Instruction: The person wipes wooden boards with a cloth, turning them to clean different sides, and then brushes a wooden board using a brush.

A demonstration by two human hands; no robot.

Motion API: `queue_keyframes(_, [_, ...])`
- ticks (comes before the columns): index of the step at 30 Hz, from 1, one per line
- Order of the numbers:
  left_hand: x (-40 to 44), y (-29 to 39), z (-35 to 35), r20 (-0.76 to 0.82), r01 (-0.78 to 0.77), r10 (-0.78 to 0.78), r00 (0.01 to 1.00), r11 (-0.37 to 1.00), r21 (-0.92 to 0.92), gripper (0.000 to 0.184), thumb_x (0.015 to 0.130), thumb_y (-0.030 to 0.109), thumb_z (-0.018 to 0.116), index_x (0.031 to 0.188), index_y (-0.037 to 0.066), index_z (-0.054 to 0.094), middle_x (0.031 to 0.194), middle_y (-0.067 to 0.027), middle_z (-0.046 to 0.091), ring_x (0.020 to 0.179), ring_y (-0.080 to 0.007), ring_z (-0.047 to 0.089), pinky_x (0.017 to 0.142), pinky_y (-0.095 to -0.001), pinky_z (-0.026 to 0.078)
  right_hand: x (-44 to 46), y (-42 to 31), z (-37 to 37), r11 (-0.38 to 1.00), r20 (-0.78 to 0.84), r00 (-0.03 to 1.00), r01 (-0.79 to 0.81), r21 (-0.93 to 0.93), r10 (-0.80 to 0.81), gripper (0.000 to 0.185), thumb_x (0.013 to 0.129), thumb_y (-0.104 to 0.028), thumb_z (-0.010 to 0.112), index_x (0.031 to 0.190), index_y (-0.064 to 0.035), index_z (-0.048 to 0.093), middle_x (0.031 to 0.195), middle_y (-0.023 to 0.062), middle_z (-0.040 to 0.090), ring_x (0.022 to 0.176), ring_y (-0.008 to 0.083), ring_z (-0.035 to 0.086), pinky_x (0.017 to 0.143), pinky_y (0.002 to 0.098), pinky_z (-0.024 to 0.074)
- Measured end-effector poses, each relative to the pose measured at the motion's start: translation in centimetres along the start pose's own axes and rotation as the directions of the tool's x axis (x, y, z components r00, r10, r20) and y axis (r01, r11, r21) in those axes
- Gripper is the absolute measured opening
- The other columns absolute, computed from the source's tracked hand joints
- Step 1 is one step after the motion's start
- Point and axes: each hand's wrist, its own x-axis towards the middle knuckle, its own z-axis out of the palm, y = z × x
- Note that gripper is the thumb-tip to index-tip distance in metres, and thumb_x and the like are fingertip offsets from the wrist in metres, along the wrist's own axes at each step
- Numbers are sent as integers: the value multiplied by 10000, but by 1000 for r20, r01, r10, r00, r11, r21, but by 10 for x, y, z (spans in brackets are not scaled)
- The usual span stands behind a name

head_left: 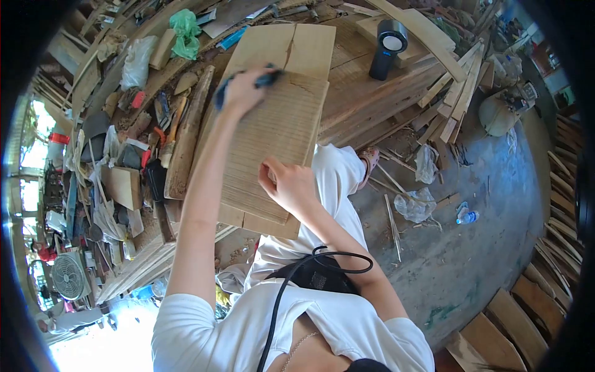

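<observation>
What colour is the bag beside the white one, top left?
Green, best seen in the head view.

The matt, ridged sheet (266, 142) is probably cardboard.

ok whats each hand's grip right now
Left hand: closed on a dark blue item, blurred
Right hand: loosely curled, nothing visible in it, can't tell if fully shut

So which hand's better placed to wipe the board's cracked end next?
Left hand, likely: it holds what looks like a cloth, close to the cracked end. The right hand sits farther back, nothing visible in it.
</observation>
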Motion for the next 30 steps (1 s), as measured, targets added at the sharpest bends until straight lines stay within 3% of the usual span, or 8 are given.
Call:
queue_keyframes(6, [-36, 92, 23, 85, -595, 601, 795, 799, -91, 636, 664, -13, 592, 1226, 285, 593, 1407, 33, 466, 1264, -243, 471, 1114, -441, 301, -2, 1, 0, 1000, -9, 1000, 3, -16, -3, 87, 791, -165, 659, 829, -120, 595, 546, 27, 593, 453, 230, 597, 419, 356, 452])
queue_keyframes(10, [-25, 47, 11, 65, -416, 435, 898, 888, -195, 621, 679, -32, 566, 1219, 274, 589, 1398, 31, 476, 1258, -271, 471, 1083, -408, 356, -2, 0, -1, 1000, -14, 1000, 18, -10, -18, 83, 793, -169, 659, 815, -127, 591, 515, 23, 572, 442, 226, 592, 408, 354, 444])
queue_keyframes(12, [-15, 8, 1, -7, -116, 116, 993, 989, -86, 556, 740, 17, 546, 1229, 279, 582, 1386, 32, 489, 1243, -266, 485, 1037, -383, 411, 0, -2, -4, 1000, -29, 999, 19, -1, -19, 80, 795, -171, 657, 809, -131, 589, 504, 21, 565, 435, 223, 589, 402, 351, 440])
queue_keyframes(17, [-7, -29, -15, -216, 340, -364, 906, 930, -139, 405, 816, 123, 572, 1196, 257, 619, 1353, -16, 517, 1243, -307, 472, 1018, -421, 415, -1, 0, -3, 1000, -16, 1000, 14, -18, -14, 74, 799, -171, 652, 805, -132, 588, 504, 19, 568, 430, 219, 586, 399, 346, 442])
queue_keyframes(20, [-14, -38, 7, -352, 176, -96, 931, 963, 204, 452, 804, 91, 577, 1217, 271, 606, 1374, -23, 498, 1270, -272, 451, 1088, -515, 295, -1, -1, -1, 1000, -16, 1000, 3, -2, -3, 72, 800, -173, 651, 812, -129, 596, 523, 28, 583, 438, 223, 590, 405, 347, 448])
queue_keyframes(21, [-20, -34, 7, -290, 124, -100, 952, 990, 65, 495, 788, 55, 577, 1233, 270, 592, 1402, -19, 468, 1294, -266, 427, 1115, -583, 182, -1, -1, -1, 1000, -9, 1000, -2, 3, 2, 71, 800, -174, 650, 814, -127, 599, 531, 32, 589, 442, 225, 592, 408, 348, 450])
queue_keyframes(25, [-74, 14, -2, -104, -78, 88, 991, 992, 97, 601, 747, 21, 628, 1284, 276, 542, 1431, -1, 438, 1344, -264, 371, 1145, -551, 164, -2, -2, -3, 1000, 4, 1000, -14, 12, 14, 58, 822, -171, 633, 816, -116, 615, 569, 54, 603, 454, 233, 583, 440, 333, 450])
queue_keyframes(30, [-164, 56, -16, -38, -196, 198, 979, 979, 54, 676, 663, -66, 631, 1256, 252, 570, 1430, -4, 440, 1315, -286, 413, 1115, -563, 238, 3, 2, -21, 904, 53, 974, -226, 364, 222, 128, 865, -144, 600, 811, -28, 609, 566, 86, 578, 469, 179, 559, 466, 307, 417])
